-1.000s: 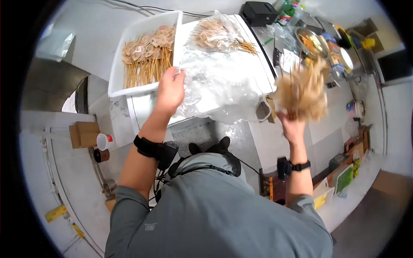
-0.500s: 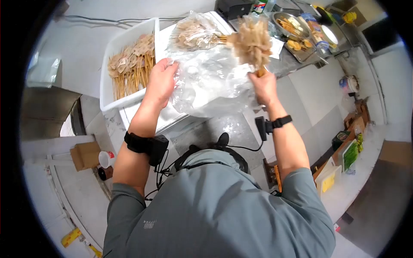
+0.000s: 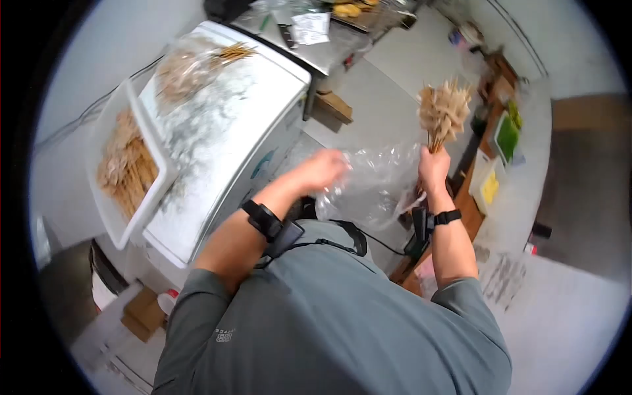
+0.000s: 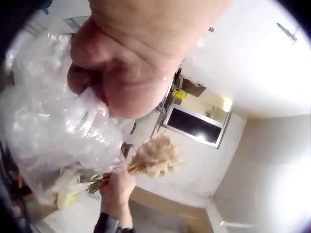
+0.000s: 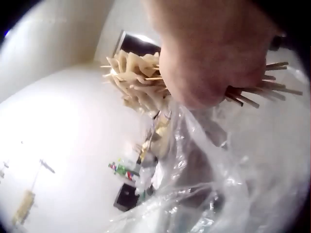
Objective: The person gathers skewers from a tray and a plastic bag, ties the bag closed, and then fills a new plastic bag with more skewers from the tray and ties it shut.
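Observation:
My right hand grips the sticks of a bundle of skewers threaded with pale, folded, thin pieces, which stand upright above the fist. In the right wrist view the bare stick ends poke out past the hand. A clear plastic bag hangs crumpled between both hands, in front of my waist. The left hand, blurred in the head view, pinches the bag's left side; the left wrist view shows the film running from its curled fingers. Beside the right fist, the bag's other edge hangs close under it.
At left stands a white chest with a white tub of many similar skewers. Another bagged bundle lies on its top. Beyond is a metal counter with papers. A cardboard box sits on the floor.
I have turned right, away from the white chest. The bag has come off its top and hangs between my hands. The right hand still grips the skewers, now held out to the right.

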A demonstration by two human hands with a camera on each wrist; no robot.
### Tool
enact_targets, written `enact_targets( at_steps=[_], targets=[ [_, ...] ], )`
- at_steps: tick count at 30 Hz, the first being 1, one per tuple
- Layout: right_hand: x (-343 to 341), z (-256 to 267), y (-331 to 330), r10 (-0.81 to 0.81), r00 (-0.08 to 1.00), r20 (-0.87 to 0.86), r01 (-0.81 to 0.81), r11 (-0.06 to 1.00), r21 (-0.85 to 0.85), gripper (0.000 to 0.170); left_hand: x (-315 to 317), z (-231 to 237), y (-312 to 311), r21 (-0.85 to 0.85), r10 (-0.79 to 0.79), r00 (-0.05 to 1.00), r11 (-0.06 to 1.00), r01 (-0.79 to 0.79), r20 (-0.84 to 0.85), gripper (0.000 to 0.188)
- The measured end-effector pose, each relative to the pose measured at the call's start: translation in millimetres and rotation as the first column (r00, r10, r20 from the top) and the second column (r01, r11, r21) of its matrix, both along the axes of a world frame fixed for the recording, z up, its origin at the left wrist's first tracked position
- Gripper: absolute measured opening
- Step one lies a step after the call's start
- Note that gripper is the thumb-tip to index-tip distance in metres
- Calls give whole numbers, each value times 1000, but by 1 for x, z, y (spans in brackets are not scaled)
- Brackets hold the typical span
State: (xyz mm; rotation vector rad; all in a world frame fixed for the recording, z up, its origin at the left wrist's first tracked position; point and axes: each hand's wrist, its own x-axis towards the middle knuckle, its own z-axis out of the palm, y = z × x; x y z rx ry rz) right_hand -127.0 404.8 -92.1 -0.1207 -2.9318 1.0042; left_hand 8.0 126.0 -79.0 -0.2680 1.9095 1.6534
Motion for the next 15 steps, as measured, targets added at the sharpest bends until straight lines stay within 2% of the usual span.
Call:
enact_targets(
  at_steps=[2, 4, 5, 8, 10, 15],
  targets=[
    [-9, 26, 11, 1, 1000, -18, 1, 995, 103, 36, -19, -12, -4, -89, 135, 987, 986, -142, -81, 24],
    [-23, 36, 30, 3, 1000, 31, -9, 980, 198, 37, -35, 2, -9, -140, 151, 983, 976, -165, -108, 26],
    [-28, 40, 35, 1, 1000, 31, -8, 974, 226, 38, -42, 14, -7, -109, 188, 975, 974, -200, -115, 22],
    [-29, 63, 31, -34, 998, 51, 21, 973, 231, 39, -52, 37, -4, -115, 250, 949, 955, -275, -190, 19],
    [-33, 68, 33, -46, 999, -7, 46, 969, 242, 38, -55, 57, 0, -94, 266, 943, 953, -289, -202, 19],
    [-32, 84, 23, -26, 999, 34, 20, 986, 163, 39, -50, 76, -7, -122, 279, 911, 937, -328, -305, 19]
  ],
)
